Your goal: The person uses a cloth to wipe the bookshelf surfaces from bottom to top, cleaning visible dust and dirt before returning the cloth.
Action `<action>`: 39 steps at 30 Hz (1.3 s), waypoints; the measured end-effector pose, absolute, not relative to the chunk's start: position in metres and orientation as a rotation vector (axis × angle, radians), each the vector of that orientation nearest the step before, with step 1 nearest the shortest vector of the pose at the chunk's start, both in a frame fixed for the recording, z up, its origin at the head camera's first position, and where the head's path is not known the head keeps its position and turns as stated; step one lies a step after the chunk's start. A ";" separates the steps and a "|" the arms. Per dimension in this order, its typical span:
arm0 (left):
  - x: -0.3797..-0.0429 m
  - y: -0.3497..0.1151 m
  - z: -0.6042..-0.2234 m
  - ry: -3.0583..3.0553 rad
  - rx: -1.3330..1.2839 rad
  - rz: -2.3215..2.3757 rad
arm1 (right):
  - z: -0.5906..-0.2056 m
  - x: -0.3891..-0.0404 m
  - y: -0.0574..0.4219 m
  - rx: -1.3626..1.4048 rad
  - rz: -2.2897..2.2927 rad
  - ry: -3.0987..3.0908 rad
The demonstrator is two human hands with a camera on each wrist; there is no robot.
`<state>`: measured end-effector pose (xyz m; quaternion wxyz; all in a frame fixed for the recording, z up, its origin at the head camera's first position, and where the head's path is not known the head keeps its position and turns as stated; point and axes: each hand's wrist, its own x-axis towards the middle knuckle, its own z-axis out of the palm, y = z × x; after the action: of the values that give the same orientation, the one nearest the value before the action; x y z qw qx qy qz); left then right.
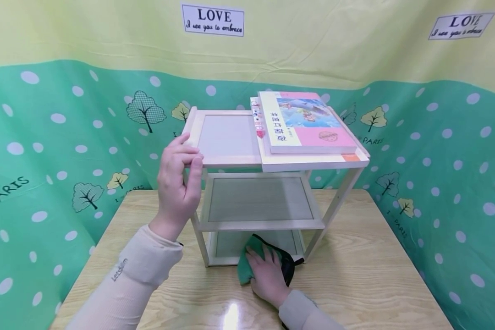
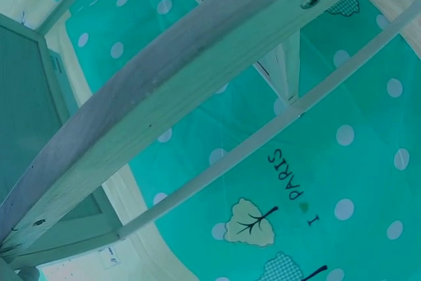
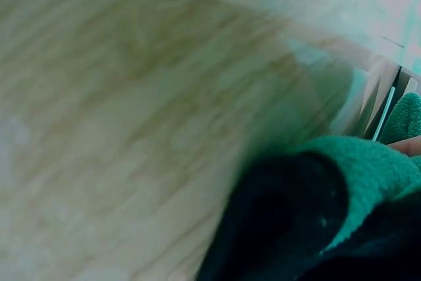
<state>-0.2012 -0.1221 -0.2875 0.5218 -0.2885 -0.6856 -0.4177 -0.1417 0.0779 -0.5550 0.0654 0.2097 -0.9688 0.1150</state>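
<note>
A pale three-tier wooden shelf (image 1: 228, 137) stands on the table. My left hand (image 1: 176, 181) holds its top tier at the front left corner, fingers over the frame and thumb at the near edge. Low down, my right hand (image 1: 268, 277) grips a green cloth (image 1: 245, 266) with a black edge, at the front of the bottom tier (image 1: 227, 250). The right wrist view shows the cloth's fuzzy side (image 3: 368, 162) and dark trim close up. In the left wrist view a shelf rail (image 2: 164, 77) crosses the picture; the left hand is mostly outside it.
Two stacked books lie on the right of the top tier; the upper one has a pink cover (image 1: 309, 121). The middle tier (image 1: 260, 197) has a grey panel. Wood-grain table (image 1: 367, 275) surrounds the shelf. A green and yellow printed curtain (image 1: 107, 133) hangs behind and on both sides.
</note>
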 end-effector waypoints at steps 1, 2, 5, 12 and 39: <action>-0.201 -0.122 -0.288 -1.642 -0.690 -1.000 | -0.555 -0.142 0.077 0.637 0.351 -2.922; -0.201 -0.122 -0.288 -1.640 -0.689 -0.999 | -0.554 -0.141 0.076 0.643 0.356 -2.922; -0.202 -0.123 -0.288 -1.635 -0.690 -0.994 | -0.553 -0.142 0.074 0.656 0.366 -2.927; -0.203 -0.122 -0.288 -1.630 -0.695 -0.992 | -0.552 -0.144 0.068 0.669 0.368 -2.945; -0.203 -0.121 -0.288 -1.620 -0.689 -1.002 | -0.552 -0.144 0.057 0.713 0.428 -2.972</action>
<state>-0.2034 -0.1211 -0.2882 0.5294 -0.2886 -0.6786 -0.4195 -0.1442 0.0571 -0.5517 0.0276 0.2309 -0.9627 0.1385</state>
